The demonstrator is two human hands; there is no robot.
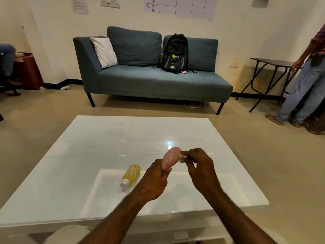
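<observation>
Two small bottles carry white print too blurred to read. The left hand [154,180] grips the pink bottle [170,155] by its base above the white table [105,138]; the right hand [200,166] pinches what seems its white cap [182,156]. The yellow bottle [131,174] lies on the table.

Two bottles: one pink bottle [170,156] at five o'clock over the bench [88,155], one yellow bottle [131,174] at six. Two grips: left grip [154,180], right grip [200,169]. One sofa [158,81] at twelve, one backpack [175,53], one white pillow [104,51]
</observation>
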